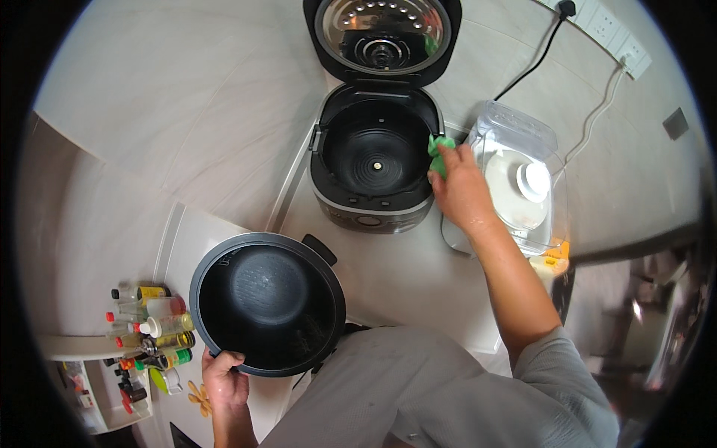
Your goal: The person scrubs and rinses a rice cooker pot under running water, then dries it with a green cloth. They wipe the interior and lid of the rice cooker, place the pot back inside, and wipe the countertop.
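My left hand [225, 381] grips the rim of a dark, empty rice cooker inner pot [269, 283], its mouth facing up toward the camera. A rice cooker [376, 162] stands on the counter with its lid [383, 33] raised, its inside black with a small round metal piece at the bottom centre. At the right edge of the cooker's opening, my right hand [462, 185] holds a crumpled green cloth [440, 150] between thumb and fingers. Part of the cloth is covered by the fingers.
Right of the cooker stands a clear plastic container [518, 120] with a white round-knobbed lid [515, 187]. Cables run to a socket strip [602, 28] on the tiled wall. Several bottles [168, 323] stand at the left near a white shelf [89, 347].
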`<state>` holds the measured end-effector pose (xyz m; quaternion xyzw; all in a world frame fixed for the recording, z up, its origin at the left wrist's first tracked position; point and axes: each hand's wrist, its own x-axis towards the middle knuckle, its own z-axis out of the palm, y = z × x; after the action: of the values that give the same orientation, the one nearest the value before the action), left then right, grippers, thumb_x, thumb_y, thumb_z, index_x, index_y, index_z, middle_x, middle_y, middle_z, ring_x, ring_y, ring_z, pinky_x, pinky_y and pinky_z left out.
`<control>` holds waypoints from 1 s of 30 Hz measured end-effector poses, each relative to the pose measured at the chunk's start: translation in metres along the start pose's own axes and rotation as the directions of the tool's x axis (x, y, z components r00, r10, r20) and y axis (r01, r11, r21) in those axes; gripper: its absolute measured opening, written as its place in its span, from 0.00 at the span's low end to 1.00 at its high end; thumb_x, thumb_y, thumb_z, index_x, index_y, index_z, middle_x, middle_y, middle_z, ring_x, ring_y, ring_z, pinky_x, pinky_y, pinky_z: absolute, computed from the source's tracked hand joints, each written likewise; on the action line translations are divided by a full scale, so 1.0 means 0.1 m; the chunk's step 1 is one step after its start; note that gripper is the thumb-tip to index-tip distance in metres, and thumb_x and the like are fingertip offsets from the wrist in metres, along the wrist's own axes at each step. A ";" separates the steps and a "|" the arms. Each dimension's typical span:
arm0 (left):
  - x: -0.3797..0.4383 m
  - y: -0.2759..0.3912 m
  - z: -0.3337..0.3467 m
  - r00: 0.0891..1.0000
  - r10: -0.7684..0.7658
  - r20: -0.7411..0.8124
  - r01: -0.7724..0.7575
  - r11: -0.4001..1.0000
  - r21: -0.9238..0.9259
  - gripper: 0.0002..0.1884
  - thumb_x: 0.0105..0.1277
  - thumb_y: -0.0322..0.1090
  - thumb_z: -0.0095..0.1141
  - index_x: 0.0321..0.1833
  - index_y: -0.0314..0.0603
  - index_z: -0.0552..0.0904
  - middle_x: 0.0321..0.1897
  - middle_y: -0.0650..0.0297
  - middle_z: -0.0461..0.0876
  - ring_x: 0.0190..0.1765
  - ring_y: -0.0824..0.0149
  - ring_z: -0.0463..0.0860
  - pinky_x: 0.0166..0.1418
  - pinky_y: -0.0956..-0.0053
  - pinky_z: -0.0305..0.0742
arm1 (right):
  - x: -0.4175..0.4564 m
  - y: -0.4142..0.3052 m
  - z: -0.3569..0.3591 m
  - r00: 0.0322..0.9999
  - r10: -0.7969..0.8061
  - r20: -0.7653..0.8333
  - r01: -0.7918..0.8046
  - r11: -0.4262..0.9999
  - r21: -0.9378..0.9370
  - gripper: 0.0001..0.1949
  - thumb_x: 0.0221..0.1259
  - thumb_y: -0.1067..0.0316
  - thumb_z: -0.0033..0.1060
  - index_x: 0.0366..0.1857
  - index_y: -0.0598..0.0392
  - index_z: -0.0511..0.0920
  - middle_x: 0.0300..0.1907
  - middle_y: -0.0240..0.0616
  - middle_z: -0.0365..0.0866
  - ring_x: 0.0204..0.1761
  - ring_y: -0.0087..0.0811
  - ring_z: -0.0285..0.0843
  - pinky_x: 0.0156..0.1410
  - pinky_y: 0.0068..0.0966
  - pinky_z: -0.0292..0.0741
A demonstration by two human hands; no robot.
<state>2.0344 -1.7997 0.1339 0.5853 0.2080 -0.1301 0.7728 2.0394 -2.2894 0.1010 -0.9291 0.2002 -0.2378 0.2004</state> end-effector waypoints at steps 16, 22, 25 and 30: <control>-0.13 -0.17 -0.08 0.997 -0.016 -0.076 0.016 1.000 -0.002 0.22 0.51 0.17 0.55 0.52 0.35 0.82 0.32 0.62 0.85 0.32 0.65 0.85 0.36 0.72 0.81 | 0.13 -0.74 0.37 0.957 -0.290 -0.026 0.278 0.882 0.380 0.08 0.71 0.69 0.66 0.46 0.60 0.87 0.48 0.48 0.79 0.45 0.57 0.85 0.51 0.46 0.83; -0.11 -0.07 -0.06 0.999 -0.032 -0.004 0.032 0.999 -0.031 0.26 0.52 0.13 0.53 0.57 0.32 0.80 0.36 0.58 0.87 0.34 0.63 0.87 0.42 0.70 0.85 | 0.54 -1.22 1.26 0.852 -0.500 0.155 0.490 0.866 0.101 0.08 0.69 0.66 0.61 0.38 0.60 0.84 0.50 0.50 0.81 0.49 0.54 0.87 0.53 0.47 0.85; -0.11 -0.01 -0.07 1.000 -0.021 0.013 0.021 1.000 -0.016 0.24 0.51 0.15 0.53 0.54 0.33 0.81 0.34 0.59 0.86 0.33 0.64 0.86 0.40 0.71 0.85 | 0.45 -1.27 1.12 0.752 -0.556 0.354 0.524 0.830 0.191 0.08 0.66 0.68 0.58 0.33 0.59 0.85 0.43 0.48 0.82 0.49 0.51 0.87 0.53 0.45 0.85; -0.08 0.09 0.15 0.998 0.061 0.034 -0.058 0.996 -0.066 0.20 0.49 0.16 0.52 0.47 0.36 0.84 0.31 0.63 0.85 0.31 0.65 0.85 0.41 0.71 0.84 | 0.02 -1.03 0.25 0.932 -0.338 0.131 0.249 0.859 0.447 0.08 0.69 0.69 0.62 0.33 0.62 0.86 0.39 0.42 0.87 0.46 0.41 0.88 0.56 0.36 0.85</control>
<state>2.0343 -1.8119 0.1485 0.5634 0.1808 -0.1107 0.7985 2.0824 -2.1971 0.1293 -0.9024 -0.0226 -0.2061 0.3777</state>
